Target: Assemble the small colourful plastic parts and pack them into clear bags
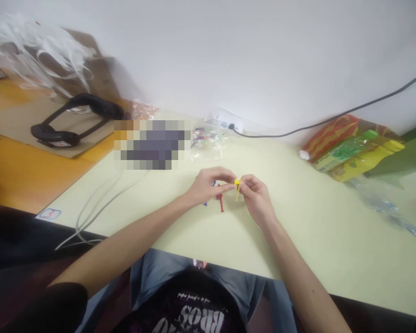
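Note:
Between my two hands is a small yellow plastic piece (237,183) with a thin stem hanging down; its exact kind is too small to make out. My left hand (210,184) pinches it from the left between thumb and fingers. From the right, my right hand (257,196) grips the same piece with bent fingers. A red plastic piece (222,203) lies on the table below my left fingertips. Partly hidden behind my left hand is a blue plastic piece (214,184).
Clear plastic bags with small coloured bits (206,141) lie behind my hands. A pixelated dark object (156,143) sits to the left, beyond some pale cables (100,210). A black headset (76,120) rests further left. Snack packets and a green-capped bottle (350,148) stand right.

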Tool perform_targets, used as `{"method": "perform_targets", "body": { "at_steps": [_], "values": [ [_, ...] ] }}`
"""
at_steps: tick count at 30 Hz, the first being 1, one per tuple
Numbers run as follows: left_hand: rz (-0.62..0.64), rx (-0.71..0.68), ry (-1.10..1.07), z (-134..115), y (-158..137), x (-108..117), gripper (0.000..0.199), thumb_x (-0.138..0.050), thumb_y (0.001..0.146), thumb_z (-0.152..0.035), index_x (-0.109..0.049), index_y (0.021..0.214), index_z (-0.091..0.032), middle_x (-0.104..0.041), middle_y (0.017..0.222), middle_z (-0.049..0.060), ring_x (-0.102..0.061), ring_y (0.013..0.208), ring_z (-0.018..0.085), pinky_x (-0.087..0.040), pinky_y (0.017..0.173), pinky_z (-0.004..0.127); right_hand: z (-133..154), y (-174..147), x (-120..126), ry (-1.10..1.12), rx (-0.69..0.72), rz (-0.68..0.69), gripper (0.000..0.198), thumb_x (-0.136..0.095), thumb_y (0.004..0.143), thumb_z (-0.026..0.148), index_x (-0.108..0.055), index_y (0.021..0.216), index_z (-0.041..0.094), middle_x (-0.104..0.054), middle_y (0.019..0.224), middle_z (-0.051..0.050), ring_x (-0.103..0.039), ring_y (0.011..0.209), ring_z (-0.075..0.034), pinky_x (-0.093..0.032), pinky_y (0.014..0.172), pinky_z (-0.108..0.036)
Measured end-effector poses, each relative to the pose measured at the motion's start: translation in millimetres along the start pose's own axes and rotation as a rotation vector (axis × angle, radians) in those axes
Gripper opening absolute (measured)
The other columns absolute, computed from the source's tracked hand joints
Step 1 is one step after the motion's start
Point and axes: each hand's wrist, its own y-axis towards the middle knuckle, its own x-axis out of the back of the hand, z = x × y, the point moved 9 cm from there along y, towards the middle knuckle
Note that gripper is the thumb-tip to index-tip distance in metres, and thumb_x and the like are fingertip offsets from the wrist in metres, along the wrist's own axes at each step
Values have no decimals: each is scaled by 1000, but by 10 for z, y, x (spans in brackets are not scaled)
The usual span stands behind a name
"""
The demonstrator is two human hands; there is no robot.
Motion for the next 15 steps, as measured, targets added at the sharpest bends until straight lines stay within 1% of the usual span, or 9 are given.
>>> {"method": "perform_targets", "body": {
  "at_steps": [6,9,11,13,15],
  "values": [
    [32,5,58,41,-9,-17,24,-79,87,-35,-77,102,-16,-76,101,11,-75,93,20,-62,85,34,3,-38,-53,93,-18,-1,39,-80,77,52,-54,74,23,-59,71,1,-49,66,-15,-40,67,-29],
    [41,-34,127,-23,24,-14,24,-76,89,-36,-77,102,-16,-77,101,11,-75,93,20,-61,87,34,4,-13,-52,86,-40,9,40,-80,76,53,-53,72,23,-58,69,1,-49,65,-15,-40,65,-29],
    [47,-77,212,-90,52,-6,23,-74,91,-36,-76,103,-17,-77,102,10,-74,94,20,-59,89,34,46,31,19,33,-41,-2,38,-79,77,53,-56,74,23,-57,67,1,-49,64,-15,-41,64,-30],
    [76,-142,338,-164,58,-19,21,-71,93,-36,-75,104,-19,-78,102,8,-73,95,20,-56,95,37,186,42,174,-79,15,-84,34,-78,79,51,-60,77,23,-59,69,0,-52,66,-16,-42,65,-31],
    [147,-209,476,-206,25,-74,18,-70,94,-35,-74,104,-21,-78,103,6,-73,96,19,-49,107,42,432,-94,355,-241,136,-265,29,-76,83,49,-61,79,24,-62,75,-1,-55,70,-18,-44,67,-33]
  ]
}}
